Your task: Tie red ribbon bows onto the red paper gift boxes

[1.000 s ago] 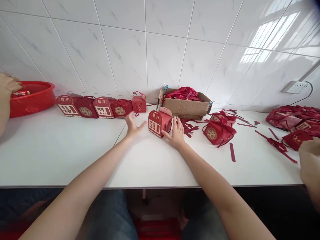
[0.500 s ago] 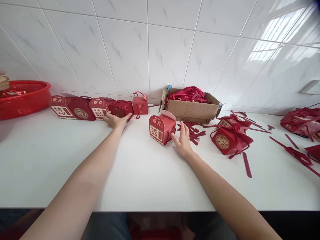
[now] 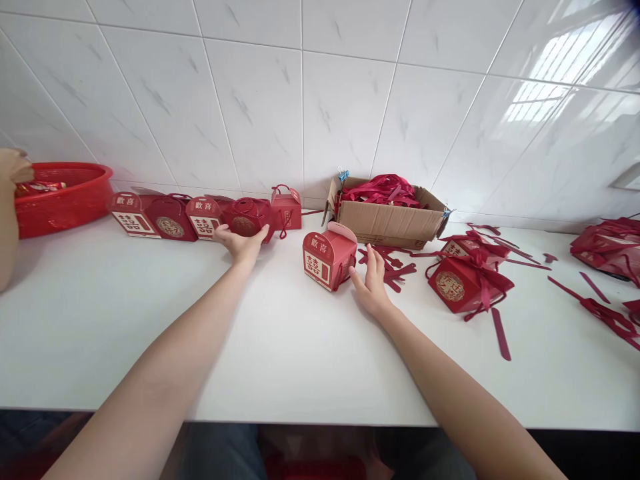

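My left hand (image 3: pixel 241 243) spans a dark red gift box (image 3: pixel 245 217) with a gold emblem, thumb at its right side and fingers at its left. This box stands in a row against the wall, beside a gift box with a white label (image 3: pixel 204 219). Fingers stretched, my right hand (image 3: pixel 371 287) is open beside an upright red gift box (image 3: pixel 320 260) with its lid flaps raised. The thumb is at the box's right side, by its cord; whether it presses there I cannot tell.
A cardboard box (image 3: pixel 385 223) of red ribbons stands by the wall. Ribboned gift boxes (image 3: pixel 457 283) and loose red strips (image 3: pixel 501 333) lie to the right. At far left, another person's arm (image 3: pixel 7 213) is by a red basket (image 3: pixel 65 217). A small red box (image 3: pixel 286 210) ends the row.
The view has shifted slightly left. The other person's arm now reaches further into view by the red basket. The gold emblem between my left thumb and fingers shows more clearly; my right hand has barely moved.
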{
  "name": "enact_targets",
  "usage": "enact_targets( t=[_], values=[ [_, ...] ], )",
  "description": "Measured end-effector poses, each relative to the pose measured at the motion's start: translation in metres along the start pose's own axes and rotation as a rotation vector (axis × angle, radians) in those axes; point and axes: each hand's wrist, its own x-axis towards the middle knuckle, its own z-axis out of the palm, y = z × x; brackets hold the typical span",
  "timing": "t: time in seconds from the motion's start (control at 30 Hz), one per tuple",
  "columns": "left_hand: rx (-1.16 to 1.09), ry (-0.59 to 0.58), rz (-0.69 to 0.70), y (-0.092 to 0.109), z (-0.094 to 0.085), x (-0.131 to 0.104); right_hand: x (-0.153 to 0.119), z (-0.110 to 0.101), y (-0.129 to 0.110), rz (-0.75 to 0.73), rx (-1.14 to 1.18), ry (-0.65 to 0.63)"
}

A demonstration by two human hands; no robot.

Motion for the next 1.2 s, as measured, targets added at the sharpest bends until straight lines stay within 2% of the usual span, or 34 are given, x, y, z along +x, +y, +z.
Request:
enact_targets(
  t=[0.07,0.17,0.3,0.37,0.4,0.47,0.57,0.63,0.7,0.8,0.97,1.07,1.2],
  values=[
    [-0.008,-0.077,0.070,0.004,0.003,-0.009,0.000,0.001,0.001,-0.006,-0.002,0.004],
    [-0.004,-0.231,0.100,0.007,0.012,-0.027,0.001,0.002,0.002,-0.016,0.000,0.019],
    [0.006,-0.601,0.161,0.005,0.026,-0.048,0.001,0.003,0.004,-0.015,-0.001,0.011],
    [0.004,-0.715,0.204,0.004,0.028,-0.050,0.001,0.002,0.005,-0.013,0.004,0.000],
    [0.011,-0.710,0.221,0.005,0.027,-0.047,0.000,0.002,0.004,-0.011,0.009,-0.008],
    [0.060,-0.579,0.265,0.005,0.020,-0.033,0.000,0.001,0.004,-0.006,0.016,-0.024],
    [0.207,-0.218,0.335,0.000,0.000,0.001,0.000,0.000,0.004,-0.002,0.019,-0.034],
    [0.254,-0.048,0.281,-0.009,-0.014,0.025,0.000,0.001,0.005,-0.006,0.017,-0.027],
    [0.283,0.039,0.177,-0.020,-0.025,0.044,0.000,0.002,0.006,-0.018,0.011,-0.014],
    [0.272,0.019,-0.031,-0.032,-0.029,0.058,0.000,0.003,0.007,-0.031,0.005,-0.009],
    [0.429,-0.081,-0.154,-0.039,-0.016,0.066,-0.001,0.003,0.008,-0.016,0.008,-0.014],
    [0.484,-0.103,-0.182,-0.040,-0.011,0.068,-0.001,0.002,0.007,-0.011,0.005,-0.010],
    [0.474,-0.142,-0.139,-0.041,-0.012,0.068,0.000,0.002,0.007,-0.009,0.012,-0.026]
  ],
)
